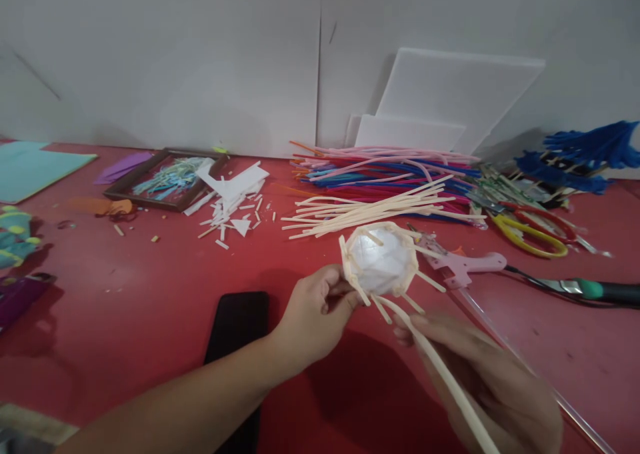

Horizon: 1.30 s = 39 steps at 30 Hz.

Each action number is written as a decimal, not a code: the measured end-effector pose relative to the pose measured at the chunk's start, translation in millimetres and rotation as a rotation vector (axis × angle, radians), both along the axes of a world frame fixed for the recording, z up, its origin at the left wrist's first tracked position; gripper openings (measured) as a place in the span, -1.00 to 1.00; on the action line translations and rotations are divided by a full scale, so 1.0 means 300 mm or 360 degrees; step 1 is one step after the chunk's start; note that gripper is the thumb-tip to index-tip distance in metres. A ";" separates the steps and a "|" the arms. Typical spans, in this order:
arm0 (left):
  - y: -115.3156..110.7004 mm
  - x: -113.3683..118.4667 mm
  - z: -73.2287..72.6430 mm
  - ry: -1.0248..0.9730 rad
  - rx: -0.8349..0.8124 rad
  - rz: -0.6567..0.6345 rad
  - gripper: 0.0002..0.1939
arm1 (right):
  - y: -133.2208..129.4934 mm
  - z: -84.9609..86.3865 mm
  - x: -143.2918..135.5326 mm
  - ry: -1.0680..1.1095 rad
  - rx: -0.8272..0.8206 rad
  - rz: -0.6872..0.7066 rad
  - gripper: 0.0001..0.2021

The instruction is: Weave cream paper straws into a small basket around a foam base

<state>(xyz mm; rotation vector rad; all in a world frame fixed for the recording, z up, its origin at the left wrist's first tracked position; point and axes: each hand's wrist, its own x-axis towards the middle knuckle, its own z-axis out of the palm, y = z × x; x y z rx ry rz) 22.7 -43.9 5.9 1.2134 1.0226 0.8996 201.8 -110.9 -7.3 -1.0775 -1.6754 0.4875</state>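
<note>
My left hand (320, 307) pinches the near-left rim of a small round white craft piece (377, 261). Cream stems edge this piece, with several short ends sticking outward. From its lower edge, a long cream pipe cleaner (445, 371) runs toward me. My right hand (487, 381), slightly blurred, is closed around that strip just below the piece. Its fingertips are partly hidden. Behind the piece lies a bundle of loose cream pipe cleaners (370, 207).
Coloured pipe cleaners (380, 164) lie along the wall. To the right are a pink glue gun (467, 265), yellow-handled scissors (530, 237) and a green-handled tool (595, 289). A black phone (240, 321), white scraps (235, 194) and a brown frame (173, 204) lie left.
</note>
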 end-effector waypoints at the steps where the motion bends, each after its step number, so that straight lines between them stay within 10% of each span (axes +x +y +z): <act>1: -0.002 -0.002 0.002 0.0027 0.0019 0.0006 -0.91 | 0.002 0.007 -0.002 0.0031 0.0011 0.0028 -0.58; 23: -0.008 0.002 0.006 0.0097 0.0172 0.0222 -0.89 | -0.025 0.036 -0.031 -0.0072 -0.0194 0.0258 -0.55; 34: -0.001 0.021 0.017 -0.0264 -0.0236 0.0001 -0.85 | -0.003 0.013 -0.096 0.1208 -0.1343 0.0244 -0.80; 39: -0.002 0.019 0.019 -0.0253 -0.0165 -0.0037 -0.84 | 0.013 0.006 -0.101 0.1211 -0.1558 0.0410 -0.72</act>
